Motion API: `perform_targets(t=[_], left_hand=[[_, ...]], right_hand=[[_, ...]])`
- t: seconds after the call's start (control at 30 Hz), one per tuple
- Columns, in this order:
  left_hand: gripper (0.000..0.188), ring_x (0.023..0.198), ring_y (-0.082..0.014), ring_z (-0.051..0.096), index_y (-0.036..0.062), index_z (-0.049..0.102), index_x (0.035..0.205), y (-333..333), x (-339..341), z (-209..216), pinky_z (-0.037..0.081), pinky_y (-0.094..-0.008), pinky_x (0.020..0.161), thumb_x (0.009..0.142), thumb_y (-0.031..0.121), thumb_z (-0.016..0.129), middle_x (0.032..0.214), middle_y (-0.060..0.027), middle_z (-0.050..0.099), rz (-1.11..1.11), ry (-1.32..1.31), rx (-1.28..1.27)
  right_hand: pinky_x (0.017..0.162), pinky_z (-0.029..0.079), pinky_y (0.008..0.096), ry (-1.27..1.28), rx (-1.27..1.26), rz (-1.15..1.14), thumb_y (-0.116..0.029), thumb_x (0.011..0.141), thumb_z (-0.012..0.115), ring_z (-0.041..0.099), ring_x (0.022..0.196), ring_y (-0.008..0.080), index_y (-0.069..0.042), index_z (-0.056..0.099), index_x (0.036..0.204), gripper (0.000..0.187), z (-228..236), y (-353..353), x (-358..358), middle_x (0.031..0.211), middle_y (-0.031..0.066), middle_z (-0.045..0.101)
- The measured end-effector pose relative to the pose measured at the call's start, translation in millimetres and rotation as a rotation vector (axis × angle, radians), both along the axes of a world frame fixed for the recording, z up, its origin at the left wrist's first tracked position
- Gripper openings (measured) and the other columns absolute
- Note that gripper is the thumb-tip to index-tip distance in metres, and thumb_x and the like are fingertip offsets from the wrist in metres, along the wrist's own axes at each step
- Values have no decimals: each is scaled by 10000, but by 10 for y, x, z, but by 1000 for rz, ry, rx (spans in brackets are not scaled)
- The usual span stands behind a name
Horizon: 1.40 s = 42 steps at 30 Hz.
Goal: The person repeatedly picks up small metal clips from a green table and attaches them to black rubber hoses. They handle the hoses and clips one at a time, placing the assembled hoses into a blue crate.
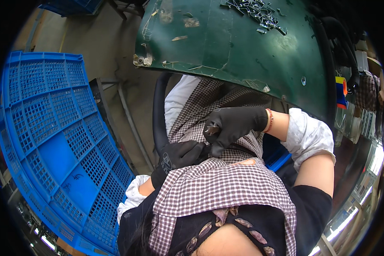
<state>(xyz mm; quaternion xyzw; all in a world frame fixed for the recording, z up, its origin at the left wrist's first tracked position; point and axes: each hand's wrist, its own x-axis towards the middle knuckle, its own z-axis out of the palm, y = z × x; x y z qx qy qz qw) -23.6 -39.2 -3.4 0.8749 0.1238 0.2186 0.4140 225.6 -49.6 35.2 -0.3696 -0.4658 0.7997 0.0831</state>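
Note:
My right hand (239,123), in a black glove, is over my lap with its fingers curled into a pinch. A small greyish-brown patch shows at its fingertips, either a little piece or worn glove; I cannot tell which. Just below and to the left, my left hand (183,155), also black-gloved, is closed against the front of the checked apron (222,179). Its fingertips point toward the right hand, close to it. Dark material lies between the two hands, and whatever the left fingers hold is hidden.
A green table (192,47) with a worn edge stands ahead, bearing a pile of small bent metal clips (260,15). One small shiny piece (303,80) lies apart, near its right side. A large blue plastic crate (55,141) is at my left, beside a metal frame (128,115).

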Motion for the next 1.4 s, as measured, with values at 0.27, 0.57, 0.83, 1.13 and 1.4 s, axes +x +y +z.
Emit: perform_targets(t=[0.27, 0.57, 0.83, 1.13, 1.4], left_hand=[[396, 740, -267, 691, 18, 629, 1050, -41, 42, 30, 558, -341, 596, 712, 157, 781, 918, -150, 674, 171, 26, -257], [461, 849, -260, 689, 9, 542, 1179, -81, 67, -47, 582, -309, 676, 765, -8, 745, 999, -215, 650, 245, -120, -177], [446, 775, -259, 696, 13, 581, 1141, -57, 107, 3, 572, -327, 633, 764, 158, 770, 953, -157, 671, 201, -118, -186], [382, 745, -228, 667, 12, 579, 1137, -51, 100, 31, 539, -309, 605, 782, 77, 705, 893, -142, 654, 31, 11, -235], [320, 702, -164, 629, 14, 643, 1072, 157, 36, 379, 509, -285, 604, 763, 55, 715, 868, -98, 649, 246, 89, -365]], right_hand=[[671, 490, 346, -284, 231, -37, -340, 826, 734, 617, 777, 195, 14, 635, 985, 401, 74, -40, 40, 858, 103, 651], [701, 493, 403, -505, 727, -13, -187, 903, 592, 619, 797, 320, -29, 632, 1011, 196, 554, -282, 311, 853, 147, 626], [623, 479, 393, -493, 902, 131, -118, 813, 640, 601, 689, 307, -44, 624, 903, 118, 538, -210, 277, 706, 115, 586], [527, 482, 376, -602, 920, 286, -120, 780, 634, 608, 586, 272, -93, 614, 801, 39, 580, -207, 57, 629, 77, 577], [692, 529, 338, -742, 1113, 48, -120, 774, 673, 665, 778, 238, -92, 719, 917, 153, 944, -76, 501, 817, 76, 680]])
